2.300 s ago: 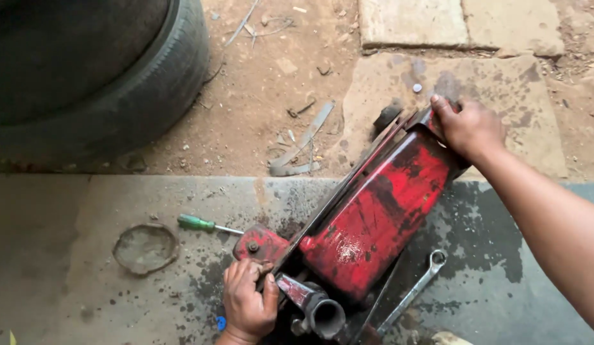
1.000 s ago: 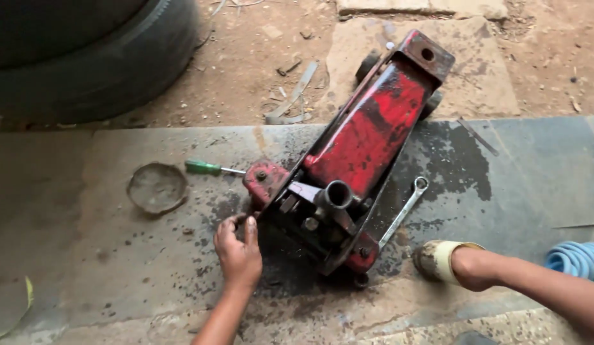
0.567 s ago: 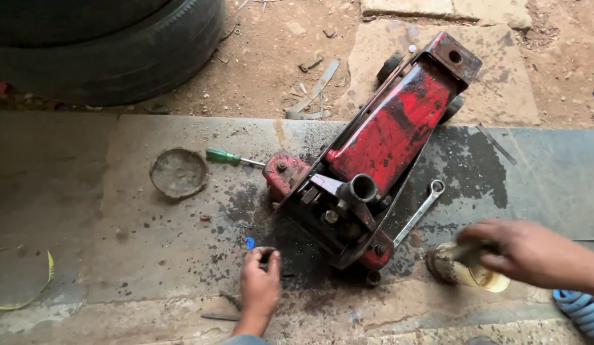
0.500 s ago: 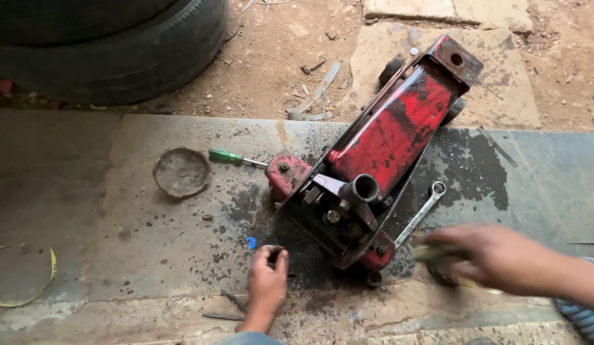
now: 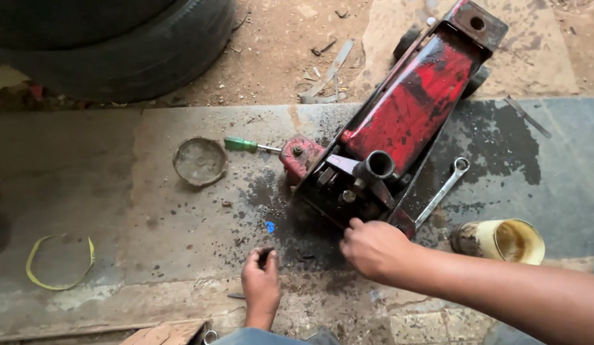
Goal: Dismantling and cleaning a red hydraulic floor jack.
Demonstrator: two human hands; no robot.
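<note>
Soft daylight, sharp, slight edge blur.

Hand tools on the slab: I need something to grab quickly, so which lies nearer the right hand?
The silver wrench, beside the red jack, near the right hand; the green-handled screwdriver lies beyond the jack.

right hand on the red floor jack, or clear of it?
Touching. In the head view the right hand has its fingertips on the dark rear end of the red floor jack, with no gap visible.

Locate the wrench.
In the head view the wrench lies on the stained slab along the right side of the red jack, between it and the yellow cup, just beyond the right hand.
</note>
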